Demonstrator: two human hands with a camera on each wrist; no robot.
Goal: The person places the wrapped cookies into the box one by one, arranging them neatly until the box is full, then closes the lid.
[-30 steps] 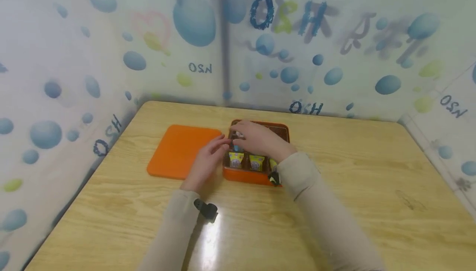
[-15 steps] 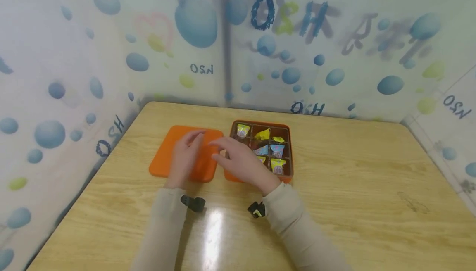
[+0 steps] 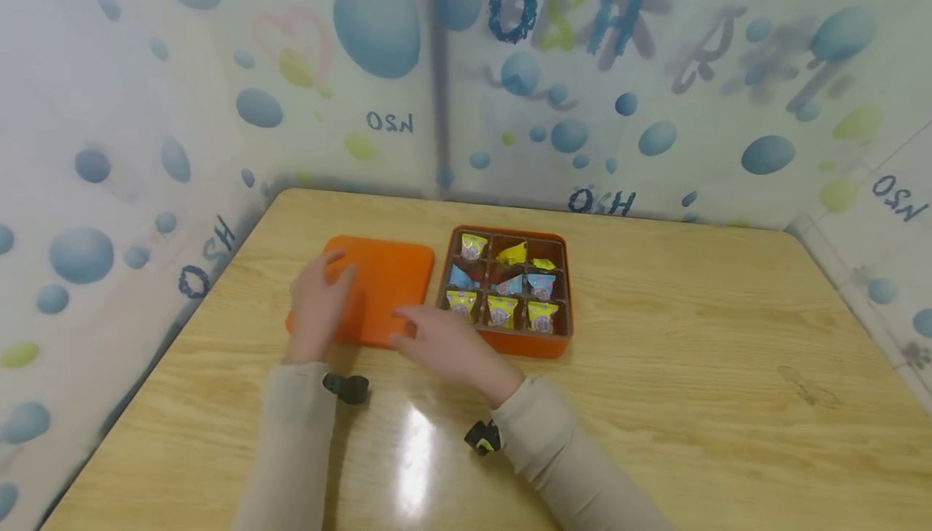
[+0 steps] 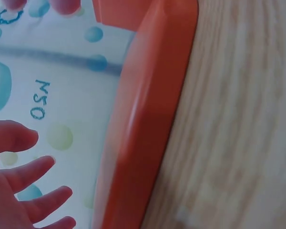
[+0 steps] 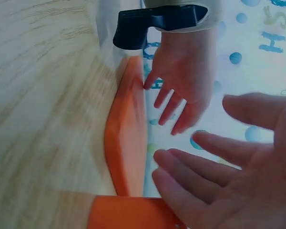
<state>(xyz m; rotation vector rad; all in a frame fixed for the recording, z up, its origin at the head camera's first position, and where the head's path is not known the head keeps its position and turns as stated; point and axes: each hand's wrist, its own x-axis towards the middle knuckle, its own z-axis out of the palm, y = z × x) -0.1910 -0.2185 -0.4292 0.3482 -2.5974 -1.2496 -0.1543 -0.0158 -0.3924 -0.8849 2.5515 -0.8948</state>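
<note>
My left hand (image 3: 315,304) hovers over the left part of an orange lid (image 3: 389,280) that lies flat on the table. Its fingers are spread and hold nothing, as the left wrist view shows. My right hand (image 3: 447,345) is above the lid's right front corner, fingers loosely bent with nothing between them. Just right of the lid stands an orange box (image 3: 527,343) with a brown divided insert. Its compartments hold wrapped sweets: yellow packets (image 3: 502,311) in the front row, blue ones (image 3: 541,284) in the middle row, yellow ones (image 3: 473,247) at the back.
The wooden table (image 3: 692,369) reaches to walls (image 3: 641,53) printed with blue bubbles at the back and sides. A dark device (image 3: 348,388) sits on the left wrist and another (image 3: 484,438) on the right.
Both hands have left the box and moved left, the left hand to the far side of the lid, the right hand to the gap between lid and box. The sweets are now uncovered to view.
</note>
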